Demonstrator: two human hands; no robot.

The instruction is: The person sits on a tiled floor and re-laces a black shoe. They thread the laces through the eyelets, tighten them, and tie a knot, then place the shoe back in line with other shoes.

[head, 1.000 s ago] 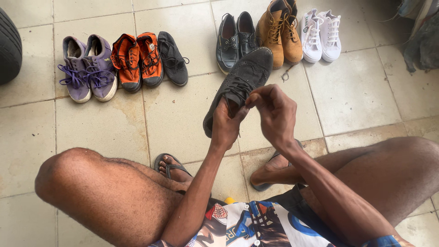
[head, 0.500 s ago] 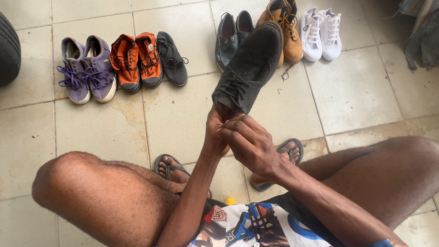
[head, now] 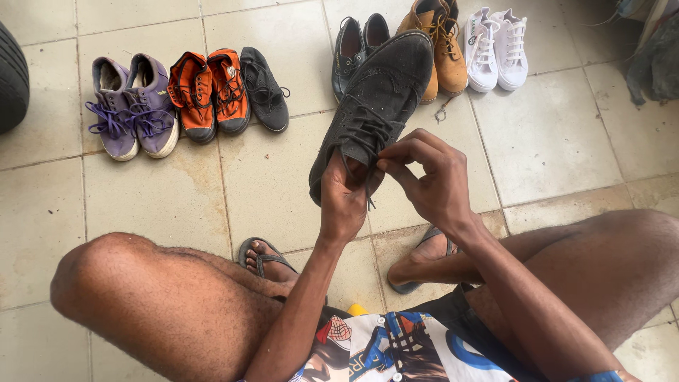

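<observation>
We are holding a dark grey shoe (head: 378, 99) up over the tiled floor (head: 552, 141), toe pointing away. Left hand (head: 344, 198) is gripping its heel end; right hand (head: 431, 177) is pinching the lace (head: 361, 131). Both hands are touching, close together. Pairs of shoes (head: 191, 95) are lining the floor beyond.

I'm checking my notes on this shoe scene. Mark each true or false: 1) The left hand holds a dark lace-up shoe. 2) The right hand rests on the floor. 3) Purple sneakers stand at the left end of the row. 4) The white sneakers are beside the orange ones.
1) True: the left hand grips the dark shoe.
2) False: the right hand pinches at the shoe's laces.
3) True: purple sneakers.
4) False: the white sneakers stand at the far right, beside tan boots; orange sneakers are near the left.
</observation>
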